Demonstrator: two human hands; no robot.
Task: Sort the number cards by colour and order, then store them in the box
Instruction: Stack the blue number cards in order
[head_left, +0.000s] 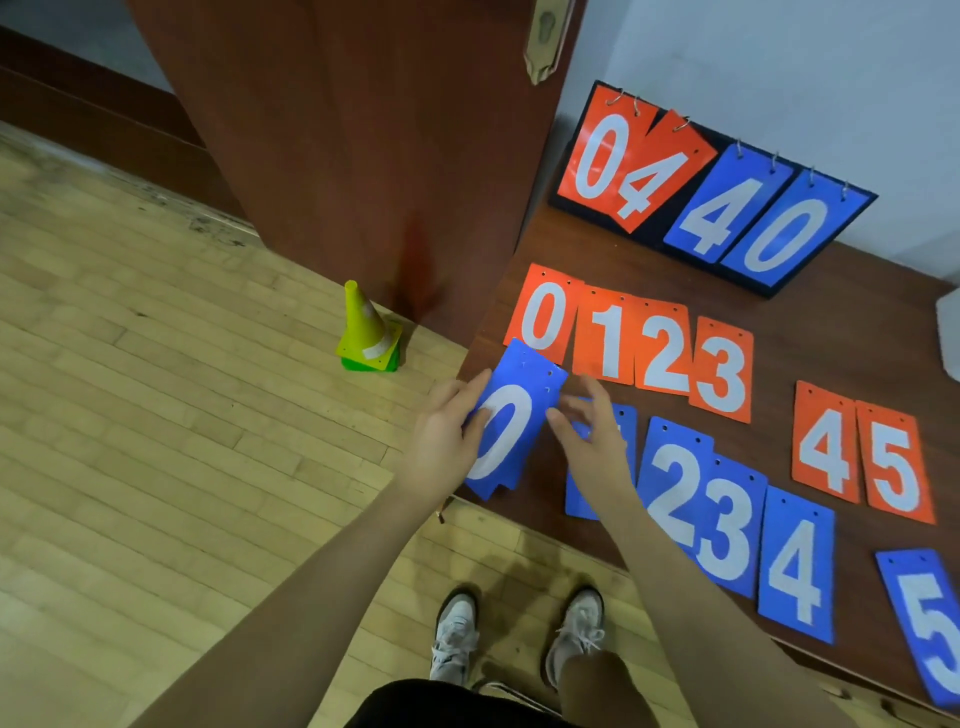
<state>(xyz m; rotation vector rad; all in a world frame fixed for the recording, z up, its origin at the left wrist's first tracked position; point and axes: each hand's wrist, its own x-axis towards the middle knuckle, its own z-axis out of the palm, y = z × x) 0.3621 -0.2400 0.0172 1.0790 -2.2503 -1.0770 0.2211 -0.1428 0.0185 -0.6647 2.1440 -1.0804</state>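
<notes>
Left hand (447, 436) pinches a small stack of flat blue 0 cards (511, 431) at the brown counter (810, 364) corner, right hand (592, 434) loose-fingered over the blue 1 card (582, 499); six orange cards (722, 371) 0–5, blue 2–5 lying flat, ring-bound scoreboard (711, 192) behind.

You see even, soft indoor light and weak shadows. The wide lens bends the floor boards (156, 364) at the edges, and the picture is slightly soft everywhere.
</notes>
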